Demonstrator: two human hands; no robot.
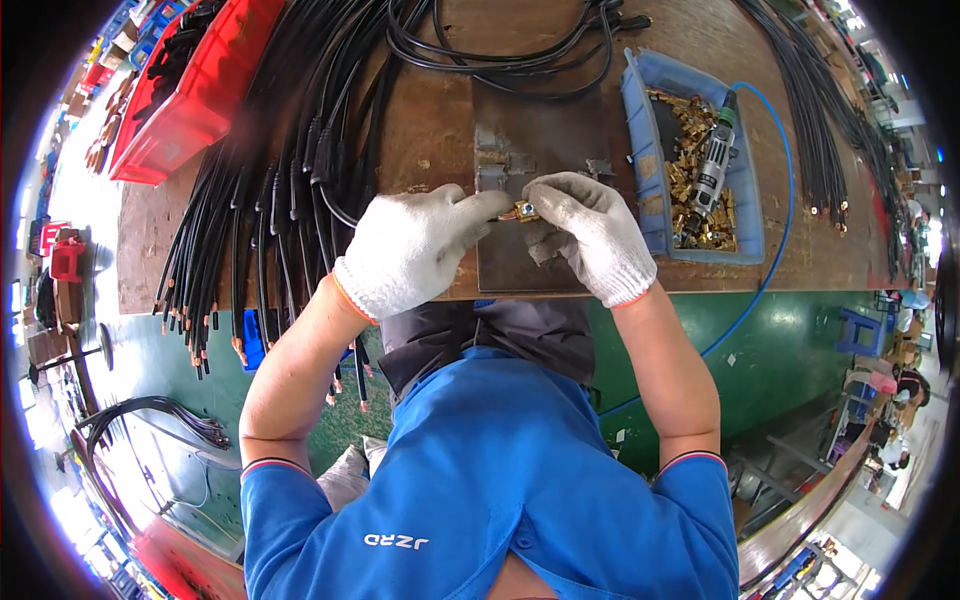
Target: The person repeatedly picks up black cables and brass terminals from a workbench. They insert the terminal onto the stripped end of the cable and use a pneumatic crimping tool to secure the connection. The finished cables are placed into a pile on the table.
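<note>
Both of my hands wear white knitted gloves and meet above the near edge of the table. My left hand (408, 245) is closed on a black cable (338, 211), whose bare copper end pokes out past the fingertips. In my right hand (595, 232), thumb and fingers pinch a small brass terminal (526, 210). The copper end is right at the terminal; how far it sits inside, I cannot tell. Beside my right hand is a blue bin (650, 195) of loose brass terminals (690, 125), with a grey air screwdriver (714, 165) lying across them.
Many black cables (290, 180) with bare copper ends hang over the table edge at left. A red crate (200, 110) stands behind them. More cables (810, 110) lie at far right. A blue air hose (790, 200) curves from the screwdriver over the table's edge (840, 285).
</note>
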